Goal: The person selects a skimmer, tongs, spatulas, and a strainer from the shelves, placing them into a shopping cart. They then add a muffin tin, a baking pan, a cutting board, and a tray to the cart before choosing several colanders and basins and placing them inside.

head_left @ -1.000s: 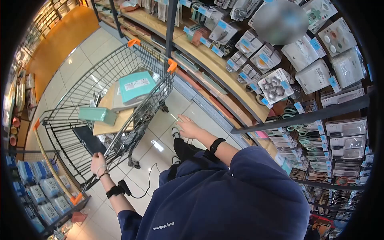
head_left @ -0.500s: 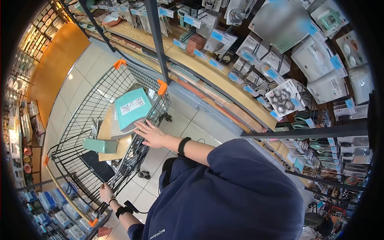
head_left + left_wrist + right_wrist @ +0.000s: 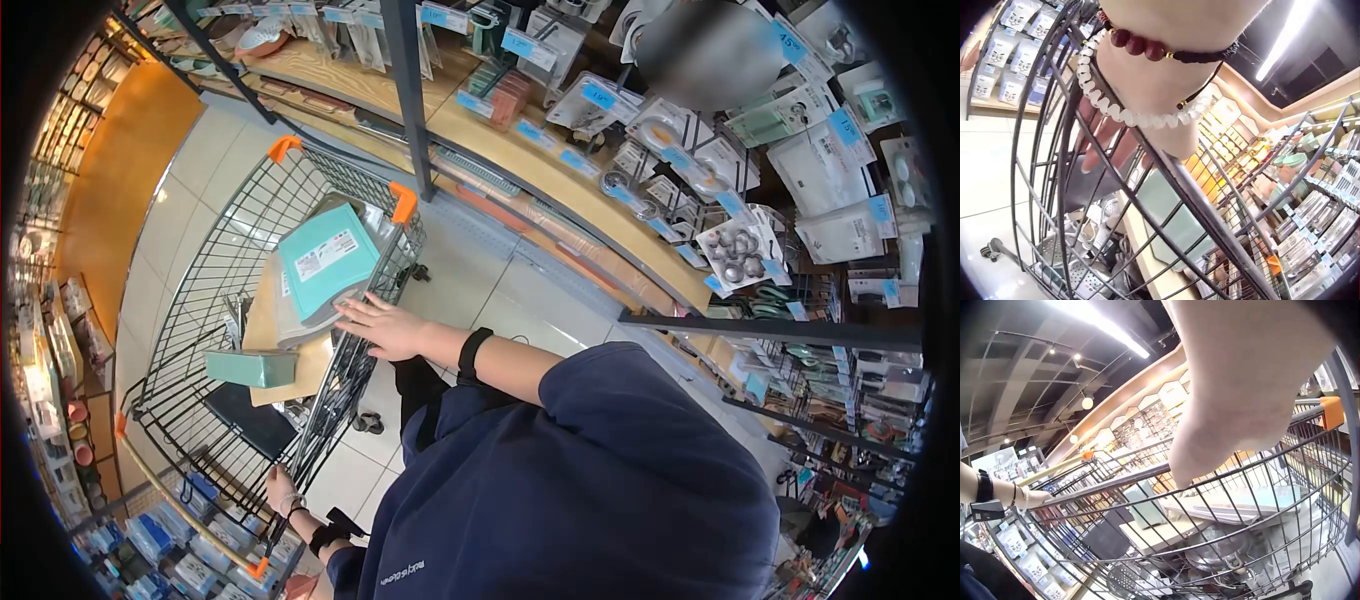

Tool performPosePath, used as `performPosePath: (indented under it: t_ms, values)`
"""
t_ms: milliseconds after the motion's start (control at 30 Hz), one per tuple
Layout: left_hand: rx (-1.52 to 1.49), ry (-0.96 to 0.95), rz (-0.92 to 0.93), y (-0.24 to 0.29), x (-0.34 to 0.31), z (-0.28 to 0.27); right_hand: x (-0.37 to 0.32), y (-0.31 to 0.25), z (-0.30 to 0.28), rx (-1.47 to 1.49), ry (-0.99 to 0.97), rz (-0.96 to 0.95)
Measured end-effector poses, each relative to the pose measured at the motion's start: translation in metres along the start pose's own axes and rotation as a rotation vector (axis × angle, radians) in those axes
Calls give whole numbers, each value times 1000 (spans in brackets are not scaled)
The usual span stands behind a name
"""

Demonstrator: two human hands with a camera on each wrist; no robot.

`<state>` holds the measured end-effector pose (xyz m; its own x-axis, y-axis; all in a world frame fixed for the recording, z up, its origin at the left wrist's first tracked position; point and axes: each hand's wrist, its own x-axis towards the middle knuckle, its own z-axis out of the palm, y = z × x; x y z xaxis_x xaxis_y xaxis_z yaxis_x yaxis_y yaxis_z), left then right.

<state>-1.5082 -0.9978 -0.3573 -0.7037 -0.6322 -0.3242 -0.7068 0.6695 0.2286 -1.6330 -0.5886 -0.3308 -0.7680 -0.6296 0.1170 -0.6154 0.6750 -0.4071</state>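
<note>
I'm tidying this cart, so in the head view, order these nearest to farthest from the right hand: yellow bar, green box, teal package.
From the right hand:
1. Teal package: in the cart, just up and left of the hand.
2. Green box: farther left, also inside.
3. Yellow bar: lower left, across the cart's end.

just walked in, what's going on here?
A person stands beside a loaded shopping cart next to stocked shelves. The left grip holds the cart's side rail; the right grip rests farther along the same rail. Inside the cart are a teal package, a pale green box and a tan board. Neither grip holds any of these items.
</note>
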Motion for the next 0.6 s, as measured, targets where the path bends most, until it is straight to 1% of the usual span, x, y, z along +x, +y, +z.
performPosePath:
  t_ms: [67,100,133,167,200,233,300,333,367,400,433,467,533,567,600]
  values:
    - [-211,-299,-126,10,9,-6,-1,6,-1,7,-22,29]
    - [-185,-294,-83,12,9,-4,4,9,-1,17,-43,35]
    - [-71,-275,-23,16,11,-6,10,10,0,30,-63,38]
    - [-79,-283,-24,18,11,-6,12,11,1,33,-54,52]
    - [-92,-293,-28,21,11,-4,13,13,1,36,-60,38]
    - [-251,-399,-108,27,11,-6,14,15,-2,34,-64,60]
    - [-235,-436,38,-28,66,46,14,20,-1,39,-62,81]
    - [-227,-443,99,-45,76,60,15,22,-1,42,-73,63]
    - [-209,-489,66,-43,72,57,15,24,-2,40,-62,71]
    - [-192,-537,33,-29,62,48,15,26,-3,37,-51,81]
    - [-288,-599,47,7,30,16,15,29,-2,23,-50,83]
    - [-258,-642,50,19,28,8,22,31,-1,20,-58,76]
    - [-229,-646,109,23,29,3,27,31,-5,49,-55,127]
    - [-193,-676,96,29,29,4,27,34,-6,53,-65,132]
    - [-121,-667,86,32,29,1,31,34,-9,59,-75,132]
